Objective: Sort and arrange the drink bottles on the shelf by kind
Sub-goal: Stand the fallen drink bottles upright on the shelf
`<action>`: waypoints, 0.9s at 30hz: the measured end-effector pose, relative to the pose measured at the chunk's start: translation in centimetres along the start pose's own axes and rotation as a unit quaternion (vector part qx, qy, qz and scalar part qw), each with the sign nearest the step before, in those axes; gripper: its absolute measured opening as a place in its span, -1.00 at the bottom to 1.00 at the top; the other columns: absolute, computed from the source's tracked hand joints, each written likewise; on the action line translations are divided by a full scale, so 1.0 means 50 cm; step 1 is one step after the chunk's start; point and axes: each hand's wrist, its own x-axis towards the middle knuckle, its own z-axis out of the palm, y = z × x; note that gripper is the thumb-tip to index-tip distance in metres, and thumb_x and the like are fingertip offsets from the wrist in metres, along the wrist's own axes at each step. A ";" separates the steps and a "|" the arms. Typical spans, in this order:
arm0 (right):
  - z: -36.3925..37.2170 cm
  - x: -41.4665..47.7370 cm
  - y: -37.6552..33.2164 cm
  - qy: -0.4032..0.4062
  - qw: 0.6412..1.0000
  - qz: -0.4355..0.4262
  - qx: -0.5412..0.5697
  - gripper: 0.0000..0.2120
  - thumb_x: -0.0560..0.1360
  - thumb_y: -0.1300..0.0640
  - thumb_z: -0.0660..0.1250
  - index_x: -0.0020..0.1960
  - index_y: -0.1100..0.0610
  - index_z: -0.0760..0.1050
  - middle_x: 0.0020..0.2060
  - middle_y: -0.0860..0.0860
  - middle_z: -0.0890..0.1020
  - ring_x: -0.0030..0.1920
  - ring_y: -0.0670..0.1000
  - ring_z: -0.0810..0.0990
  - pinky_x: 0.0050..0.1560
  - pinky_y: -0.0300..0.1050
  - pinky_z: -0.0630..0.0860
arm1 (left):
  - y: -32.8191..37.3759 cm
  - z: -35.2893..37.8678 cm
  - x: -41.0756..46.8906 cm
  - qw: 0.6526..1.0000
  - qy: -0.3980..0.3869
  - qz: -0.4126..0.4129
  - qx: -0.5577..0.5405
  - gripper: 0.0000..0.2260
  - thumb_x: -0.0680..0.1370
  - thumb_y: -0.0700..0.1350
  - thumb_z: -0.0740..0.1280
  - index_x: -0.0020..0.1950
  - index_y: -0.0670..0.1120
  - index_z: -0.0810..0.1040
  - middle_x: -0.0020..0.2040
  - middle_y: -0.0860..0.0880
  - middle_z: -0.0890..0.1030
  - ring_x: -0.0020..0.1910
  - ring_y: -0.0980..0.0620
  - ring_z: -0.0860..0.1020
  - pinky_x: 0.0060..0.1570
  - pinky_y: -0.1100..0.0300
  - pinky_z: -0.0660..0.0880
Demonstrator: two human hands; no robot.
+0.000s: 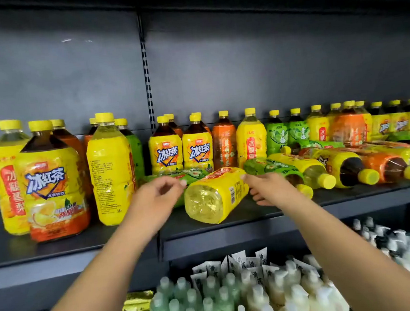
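Step in hand, as I am judging it: picking up the lying yellow bottle (pixel 215 194), which is resting on its side at the front of the shelf (pixel 230 219), base toward me and cap end pointing at the back. A lying green bottle (pixel 194 174) is sitting just behind it to the left, and a row of fallen bottles (pixel 325 168) is lying near it on the right. I am holding my left hand (pixel 156 197) just beside the bottle's left flank, fingers loosely curled, thumb and forefinger close together, gripping nothing I can see. Blur is keeping me from telling whether the fingertips are touching the wrapper. I am holding my right hand (pixel 267 187) at the opposite flank, fingers relaxed and partly spread, forefinger tip at or just off the label edge, also carrying nothing. Both forearms are stretching up and forward from below, converging on the bottle. For the next move I am expecting to need both hands closing on the flanks, the bottle being tipped up onto its base and then set with its own kind. The upright yellow bottle (pixel 251 138) with the red label panel behind is looking like the match. The wrapper is looking glossy, so I am planning a firm grip round the body and care not to knock the standing row
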 end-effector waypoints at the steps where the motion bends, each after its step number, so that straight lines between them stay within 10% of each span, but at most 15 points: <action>1: 0.014 0.009 -0.004 -0.020 0.999 0.035 0.026 -0.44 0.50 -0.12 0.25 0.27 0.31 0.39 0.09 0.19 0.55 0.08 0.12 0.55 0.14 -0.01 0.51 | 0.001 0.016 0.016 1.000 0.005 -0.006 0.018 -0.89 0.52 -0.01 0.29 -0.14 0.00 0.55 -0.14 0.10 0.55 -0.05 0.08 0.48 -0.07 0.24 0.31; 10: 0.072 0.040 -0.013 -0.054 0.964 0.126 0.227 -0.36 0.47 -0.17 0.27 0.39 0.17 0.24 0.30 0.13 0.44 0.29 0.15 0.41 0.19 -0.02 0.36 | -0.024 0.107 0.066 0.968 -0.104 -0.218 -0.065 -0.23 0.40 0.34 0.24 0.45 -0.10 0.24 0.43 -0.11 0.32 0.36 -0.13 0.34 0.33 -0.03 0.29; 14: 0.119 0.051 0.000 -0.017 0.940 0.103 0.324 -0.22 0.34 -0.19 0.41 0.39 0.19 0.25 0.21 0.18 0.51 0.16 0.18 0.52 0.14 0.00 0.47 | -0.041 0.132 0.040 0.976 -0.048 -0.186 -0.105 -0.30 0.46 0.26 0.23 0.46 -0.10 0.19 0.40 -0.06 0.34 0.34 -0.06 0.34 0.25 0.06 0.30; 19: 0.135 0.057 0.011 0.007 0.913 0.091 0.398 -0.26 0.34 -0.01 0.48 0.38 0.16 0.20 0.19 0.19 0.49 0.12 0.22 0.55 0.13 0.20 0.51 | -0.032 0.148 0.018 0.982 -0.002 -0.140 -0.129 -0.51 0.52 0.10 0.26 0.36 -0.12 0.31 -0.07 0.09 0.36 -0.21 0.19 0.36 -0.30 0.34 0.32; 24: 0.139 0.038 0.025 0.016 0.906 0.022 0.423 -0.40 0.43 0.03 0.40 0.38 0.08 0.25 0.20 0.11 0.53 0.14 0.16 0.55 0.16 0.17 0.50 | -0.038 0.148 0.001 0.985 0.022 -0.114 -0.125 -0.48 0.48 0.11 0.29 0.38 -0.06 0.31 0.28 -0.03 0.43 0.15 0.05 0.42 0.02 0.27 0.33; 27: 0.141 0.023 0.032 0.009 0.912 -0.063 0.405 -0.38 0.44 0.02 0.39 0.42 0.04 0.22 0.24 0.06 0.52 0.18 0.10 0.54 0.19 0.15 0.49 | -0.040 0.141 -0.014 0.985 0.021 -0.076 -0.152 -0.67 0.46 0.00 0.33 0.19 0.00 0.38 0.07 0.04 0.51 -0.03 0.16 0.51 -0.23 0.47 0.43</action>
